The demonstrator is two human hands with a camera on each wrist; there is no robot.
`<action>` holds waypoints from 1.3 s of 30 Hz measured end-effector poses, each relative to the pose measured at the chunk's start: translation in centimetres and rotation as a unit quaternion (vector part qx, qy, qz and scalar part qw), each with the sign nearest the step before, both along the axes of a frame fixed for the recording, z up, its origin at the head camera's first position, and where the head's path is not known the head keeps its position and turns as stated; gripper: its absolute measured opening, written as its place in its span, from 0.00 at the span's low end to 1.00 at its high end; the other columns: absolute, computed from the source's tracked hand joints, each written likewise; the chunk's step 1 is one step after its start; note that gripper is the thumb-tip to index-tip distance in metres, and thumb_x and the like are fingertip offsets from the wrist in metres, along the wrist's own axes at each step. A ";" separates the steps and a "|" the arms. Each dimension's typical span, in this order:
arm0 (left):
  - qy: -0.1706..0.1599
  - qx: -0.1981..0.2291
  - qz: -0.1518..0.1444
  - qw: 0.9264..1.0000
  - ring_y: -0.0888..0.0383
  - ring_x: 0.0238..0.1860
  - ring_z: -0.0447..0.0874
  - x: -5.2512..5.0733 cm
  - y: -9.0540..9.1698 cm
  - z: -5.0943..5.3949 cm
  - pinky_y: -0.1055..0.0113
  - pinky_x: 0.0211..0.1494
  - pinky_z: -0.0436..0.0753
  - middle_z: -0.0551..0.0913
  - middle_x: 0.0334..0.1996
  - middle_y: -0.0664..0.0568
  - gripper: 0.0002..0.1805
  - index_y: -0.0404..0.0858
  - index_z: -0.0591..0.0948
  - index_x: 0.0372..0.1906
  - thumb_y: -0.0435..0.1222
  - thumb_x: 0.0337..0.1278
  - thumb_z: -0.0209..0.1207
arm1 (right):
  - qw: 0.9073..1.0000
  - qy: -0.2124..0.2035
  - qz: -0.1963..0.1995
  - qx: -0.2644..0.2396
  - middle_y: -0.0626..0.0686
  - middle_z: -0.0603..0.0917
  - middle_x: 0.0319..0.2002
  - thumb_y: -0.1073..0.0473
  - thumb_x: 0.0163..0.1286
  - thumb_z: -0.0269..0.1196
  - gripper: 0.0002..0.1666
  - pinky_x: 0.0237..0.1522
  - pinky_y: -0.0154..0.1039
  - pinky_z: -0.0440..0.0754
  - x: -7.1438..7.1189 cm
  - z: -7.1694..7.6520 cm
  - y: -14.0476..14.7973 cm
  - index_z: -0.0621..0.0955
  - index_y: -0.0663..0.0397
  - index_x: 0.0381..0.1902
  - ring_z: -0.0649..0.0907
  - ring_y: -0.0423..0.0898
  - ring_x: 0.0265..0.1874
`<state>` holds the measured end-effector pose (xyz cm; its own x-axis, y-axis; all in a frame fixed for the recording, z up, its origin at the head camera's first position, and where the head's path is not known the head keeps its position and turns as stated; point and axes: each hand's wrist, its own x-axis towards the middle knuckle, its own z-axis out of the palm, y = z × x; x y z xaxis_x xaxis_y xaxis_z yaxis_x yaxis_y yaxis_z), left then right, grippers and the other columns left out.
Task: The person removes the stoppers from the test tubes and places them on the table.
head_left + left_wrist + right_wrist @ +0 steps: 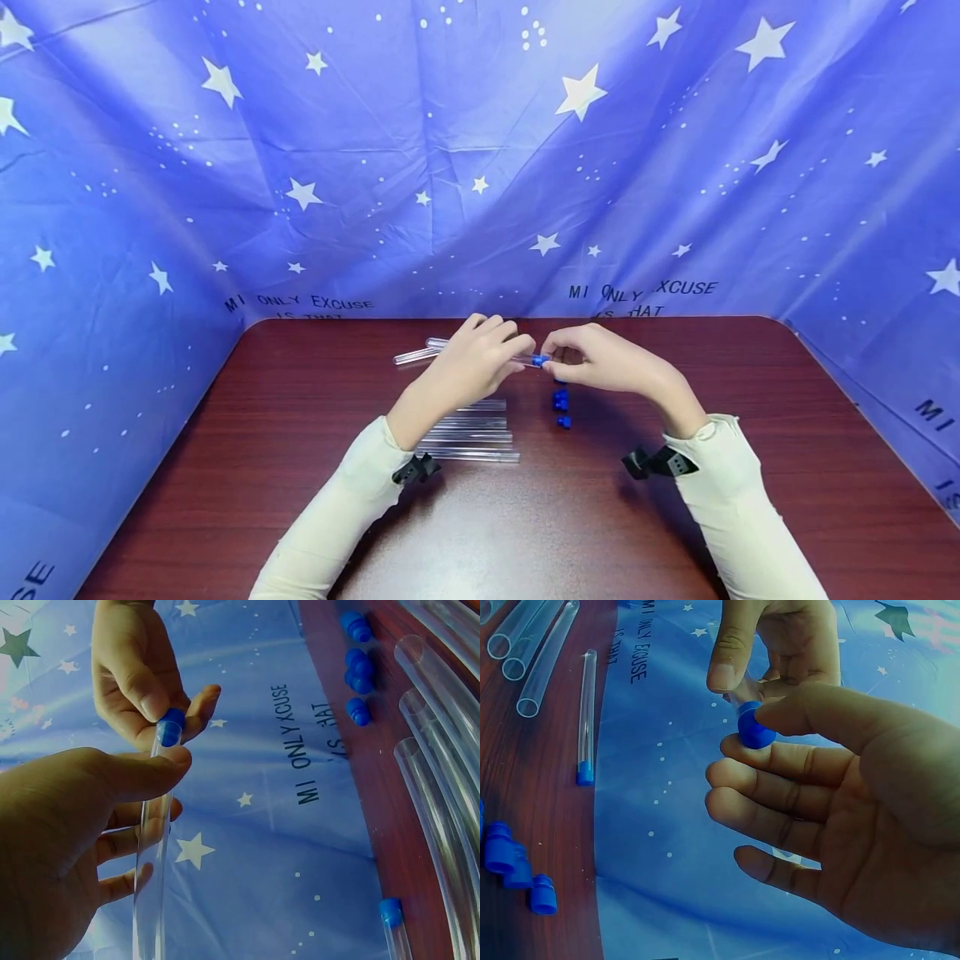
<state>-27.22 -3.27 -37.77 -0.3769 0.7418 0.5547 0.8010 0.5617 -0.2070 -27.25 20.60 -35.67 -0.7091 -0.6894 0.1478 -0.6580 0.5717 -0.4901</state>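
Observation:
My left hand [480, 354] holds a clear test tube [148, 922] between thumb and fingers, raised above the table's far part. A blue stopper [756, 735] sits at the tube's mouth, its narrower part seen inside the glass or plastic wall. The thumb and index finger of my right hand [600, 354] pinch that stopper; the other fingers extend below it in the right wrist view. Several loose blue stoppers [560, 400] lie on the table beneath the right hand. Several open test tubes [472, 457] lie side by side under the left forearm.
A tube with a blue stopper [585, 772] lies near the table's far edge; rounded ends of tubes [416, 357] show left of the left hand. The dark red table [300, 433] meets a blue star-patterned cloth [420, 167] at the back and sides.

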 end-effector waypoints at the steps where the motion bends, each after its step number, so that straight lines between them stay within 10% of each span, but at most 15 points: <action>1: -0.001 0.001 -0.002 1.000 0.55 0.40 0.80 0.0 0.0 0.0 0.62 0.49 0.76 0.80 0.34 0.56 0.12 0.47 0.81 0.44 0.42 0.57 0.69 | 1.000 0.001 0.001 0.000 0.40 0.81 0.28 0.62 0.69 0.65 0.02 0.30 0.32 0.76 0.0 0.0 0.0 0.84 0.53 0.39 0.76 0.34 0.26; 12: 0.003 0.001 -0.011 1.000 0.55 0.38 0.80 0.3 -0.4 0.2 0.62 0.50 0.75 0.80 0.31 0.56 0.11 0.46 0.83 0.39 0.41 0.52 0.72 | 1.000 0.005 0.000 0.016 0.43 0.82 0.28 0.64 0.66 0.64 0.05 0.30 0.32 0.77 0.3 -0.4 -0.9 0.85 0.56 0.39 0.76 0.34 0.25; 21: 0.004 0.014 0.005 1.000 0.56 0.38 0.83 0.0 -0.8 0.1 0.62 0.49 0.75 0.84 0.33 0.57 0.09 0.45 0.84 0.38 0.40 0.55 0.71 | 0.983 0.164 -0.028 0.074 0.46 0.81 0.26 0.60 0.68 0.63 0.09 0.27 0.34 0.72 0.7 -0.8 -2.0 0.88 0.56 0.40 0.73 0.37 0.21; 39: 0.021 0.012 0.028 0.999 0.57 0.31 0.83 0.2 -0.7 0.0 0.61 0.51 0.74 0.86 0.25 0.57 0.09 0.44 0.84 0.31 0.36 0.48 0.74 | 0.945 0.318 0.004 0.072 0.46 0.71 0.20 0.61 0.63 0.65 0.12 0.34 0.43 0.75 0.9 -1.6 -3.0 0.77 0.52 0.21 0.73 0.45 0.22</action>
